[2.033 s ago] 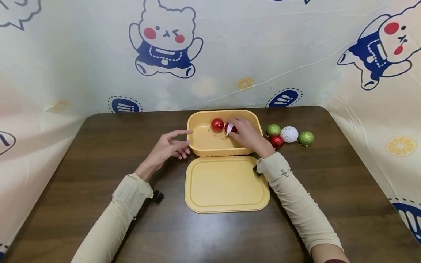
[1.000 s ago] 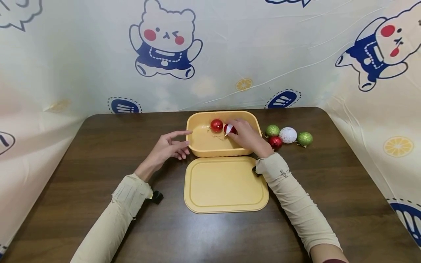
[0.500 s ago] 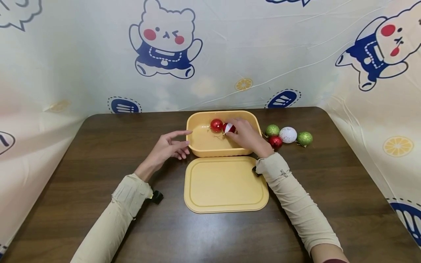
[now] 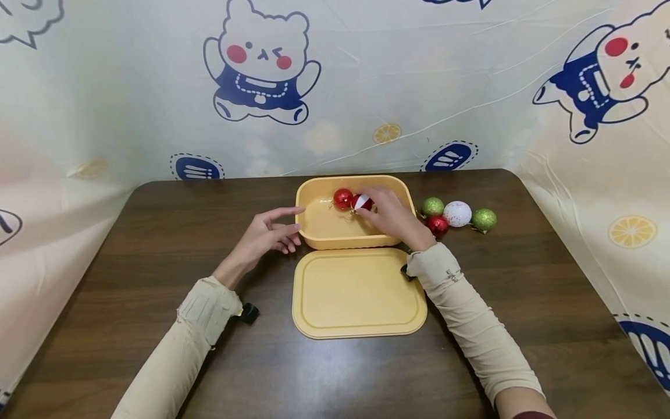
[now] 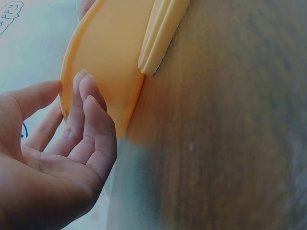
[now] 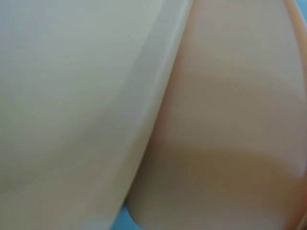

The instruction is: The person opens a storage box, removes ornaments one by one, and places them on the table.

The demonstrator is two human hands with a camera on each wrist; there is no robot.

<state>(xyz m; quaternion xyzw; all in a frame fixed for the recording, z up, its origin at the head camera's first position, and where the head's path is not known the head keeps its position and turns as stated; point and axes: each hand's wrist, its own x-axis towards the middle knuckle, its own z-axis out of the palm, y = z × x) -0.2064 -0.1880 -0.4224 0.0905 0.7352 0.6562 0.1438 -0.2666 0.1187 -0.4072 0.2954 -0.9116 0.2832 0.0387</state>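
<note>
Right hand inside yellow box, fingertips pinching red-and-white ball, now nudged slightly closer to red ball; placing seems nearly done. Left hand unmoved, fingers relaxed, resting beside box's left wall, holding nothing.

No legible txt, labels or nos. anywhere.
</note>
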